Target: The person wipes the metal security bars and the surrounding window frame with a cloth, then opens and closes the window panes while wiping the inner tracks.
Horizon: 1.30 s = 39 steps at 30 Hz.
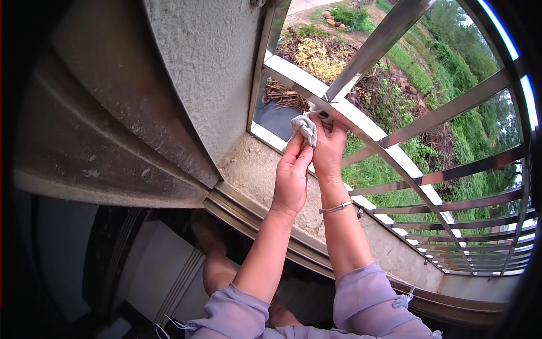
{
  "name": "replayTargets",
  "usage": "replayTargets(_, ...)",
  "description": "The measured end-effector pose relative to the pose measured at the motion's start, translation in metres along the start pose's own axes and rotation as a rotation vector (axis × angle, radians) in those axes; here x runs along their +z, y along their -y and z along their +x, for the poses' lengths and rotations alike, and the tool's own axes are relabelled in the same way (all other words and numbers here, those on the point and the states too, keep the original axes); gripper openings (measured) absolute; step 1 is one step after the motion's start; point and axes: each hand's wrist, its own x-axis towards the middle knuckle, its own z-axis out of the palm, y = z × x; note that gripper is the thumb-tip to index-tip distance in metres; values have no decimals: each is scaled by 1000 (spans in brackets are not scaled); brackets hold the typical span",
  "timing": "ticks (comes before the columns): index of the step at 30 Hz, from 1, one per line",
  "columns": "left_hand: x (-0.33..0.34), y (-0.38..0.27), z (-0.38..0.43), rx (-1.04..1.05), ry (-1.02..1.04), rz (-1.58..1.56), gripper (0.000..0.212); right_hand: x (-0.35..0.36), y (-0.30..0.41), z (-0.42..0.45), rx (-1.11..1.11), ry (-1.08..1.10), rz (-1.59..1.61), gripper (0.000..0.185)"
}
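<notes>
A crumpled pale grey cloth (305, 129) is bunched between my two hands, just below a joint of the metal window grille (326, 99). With thumb and fingertips, my left hand (292, 180) pinches the cloth's lower end. My right hand (332, 146), with a bangle at the wrist, is on the cloth's right side, close under the grille's horizontal bar. Part of the cloth shows behind the right fingers, around a vertical bar below the joint. The right fingertips are partly hidden behind hand and cloth.
A rough concrete sill (254, 163) lies inside the grille, bordered by a metal window track (254, 218). A textured wall (207, 55) and a dirty window panel (106, 118) stand at left. Plants and dry brush (322, 55) lie outside.
</notes>
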Motion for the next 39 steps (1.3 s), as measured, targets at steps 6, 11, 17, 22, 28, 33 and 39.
replayTargets(6,14,-11,-11,113,15,267,38,-20,24,-24,-76,104,-316,25)
replayTargets(11,48,-22,-26,104,77,106,38,-30,96,-28,-671,-106,-648,31)
replayTargets(17,26,2,-13,-158,0,0,28,-33,65,0,-699,-31,-1320,48)
replayTargets(22,47,-1,-26,-183,18,-10,27,-48,74,-3,-408,81,-844,23)
replayTargets(28,79,-35,-9,52,111,98,25,-2,128,25,-226,77,-90,28)
replayTargets(33,111,-71,7,154,132,177,27,10,153,60,-530,-34,-115,22)
replayTargets(39,143,-82,16,388,306,428,25,14,212,78,-613,-176,-252,34)
